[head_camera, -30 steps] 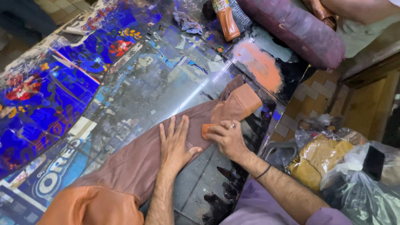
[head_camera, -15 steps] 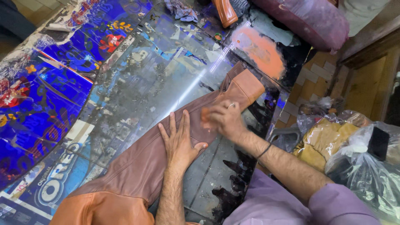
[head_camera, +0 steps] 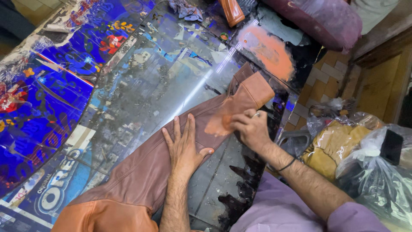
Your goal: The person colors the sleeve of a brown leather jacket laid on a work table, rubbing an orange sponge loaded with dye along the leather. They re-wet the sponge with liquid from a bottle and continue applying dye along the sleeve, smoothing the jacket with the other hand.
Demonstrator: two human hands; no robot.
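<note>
Two hands: left hand flat on brown leather sleeve, right hand grip clamped on orange pad.

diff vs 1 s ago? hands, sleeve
The right hand has slid a little down the brown leather sleeve from near the cuff, and an orange smear now shows beside it. Nothing grasped or released. The left hand stays flat on the sleeve; the sleeve hasn't shifted.

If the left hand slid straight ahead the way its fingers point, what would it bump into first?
The left hand lies flat on the brown leather sleeve, fingers pointing up the table. Past the sleeve's edge, only the shiny glass tabletop seems to lie ahead; the way looks free.
</note>
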